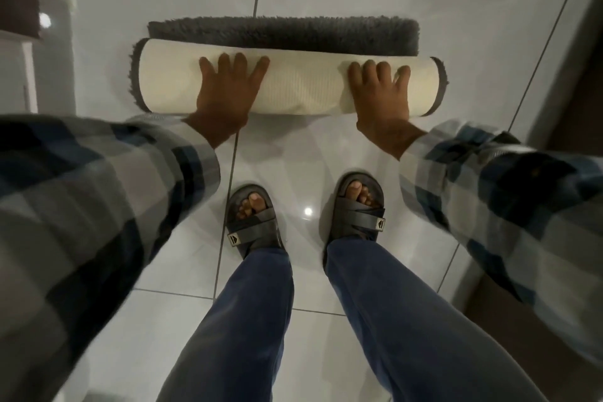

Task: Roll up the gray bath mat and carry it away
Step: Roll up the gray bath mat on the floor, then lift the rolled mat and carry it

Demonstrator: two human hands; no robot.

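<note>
The gray bath mat [303,85] lies on the white tiled floor in front of my feet, mostly rolled into a tube with its cream backing outward. A strip of dark gray pile [284,31] still lies flat beyond the roll. My left hand [228,88] presses flat on the left half of the roll, fingers spread. On the right half rests my right hand [381,91], fingers spread too. Neither hand curls around the roll.
My feet in dark sandals [253,219] stand just behind the roll. A white cabinet or door frame [49,68] rises at the left. A brown door or wall [574,101] borders the right. Glossy tile stretches beyond the mat.
</note>
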